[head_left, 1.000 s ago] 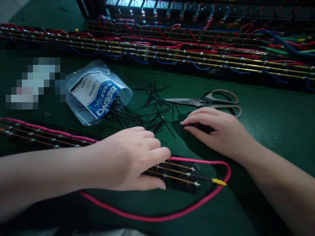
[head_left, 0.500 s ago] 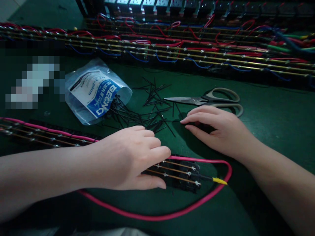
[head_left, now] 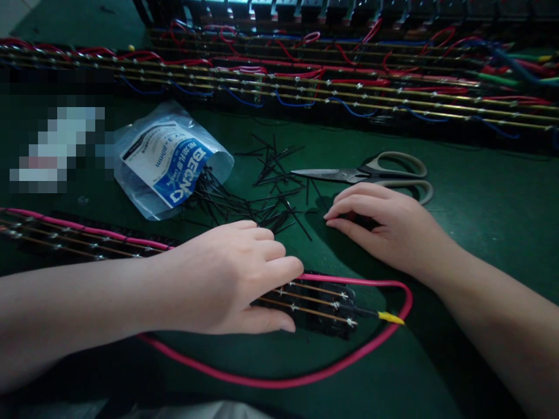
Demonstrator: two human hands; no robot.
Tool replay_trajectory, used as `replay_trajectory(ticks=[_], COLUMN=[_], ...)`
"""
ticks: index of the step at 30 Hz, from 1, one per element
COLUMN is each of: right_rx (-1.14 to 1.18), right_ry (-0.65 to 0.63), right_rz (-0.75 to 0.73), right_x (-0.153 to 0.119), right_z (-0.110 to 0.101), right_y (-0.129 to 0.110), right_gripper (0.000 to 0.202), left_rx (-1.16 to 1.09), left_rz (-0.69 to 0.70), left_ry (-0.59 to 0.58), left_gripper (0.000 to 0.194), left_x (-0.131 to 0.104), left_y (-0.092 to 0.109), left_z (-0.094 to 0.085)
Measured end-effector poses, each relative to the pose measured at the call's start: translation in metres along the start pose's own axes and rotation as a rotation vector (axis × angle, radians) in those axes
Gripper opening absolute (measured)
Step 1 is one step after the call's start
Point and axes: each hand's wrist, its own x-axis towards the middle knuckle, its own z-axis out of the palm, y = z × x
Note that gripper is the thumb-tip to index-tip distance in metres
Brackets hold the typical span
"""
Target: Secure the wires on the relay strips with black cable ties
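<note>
My left hand (head_left: 244,279) is wrapped over the black strip (head_left: 323,308) with metal rods, near its right end, fingers curled over the far edge by the red cable (head_left: 349,281). The cable loops round the strip's right end, past a yellow-tipped black lead (head_left: 390,318), and back under my left wrist. My right hand (head_left: 371,224) is pinched, thumb and forefinger together at the end of a thin black cable tie (head_left: 311,212), just below the scissors (head_left: 349,174). Loose black cable ties (head_left: 279,203) lie between the hands and the bag.
An open plastic bag (head_left: 170,160) with a blue and white label lies at the left centre, black ties spilling out. Long wired strips (head_left: 305,81) with red and blue wires cross the back. A blurred pale patch (head_left: 61,142) is at the far left.
My right hand has moved slightly right, and its thumb and forefinger have closed together. My left hand holds its place on the strip.
</note>
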Motion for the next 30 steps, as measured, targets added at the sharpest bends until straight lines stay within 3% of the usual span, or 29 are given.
replay_trajectory(ticks=[30], right_rx=[0.003], right_ry=[0.016], right_rz=[-0.073], right_x=[-0.0002], right_z=[0.0019], right_y=[0.0042], right_gripper=[0.012], left_rx=[-0.001], left_rz=[-0.003], left_ry=[-0.013], left_gripper=[0.036], left_x=[-0.0005], left_y=[0.0001], left_z=[-0.0008])
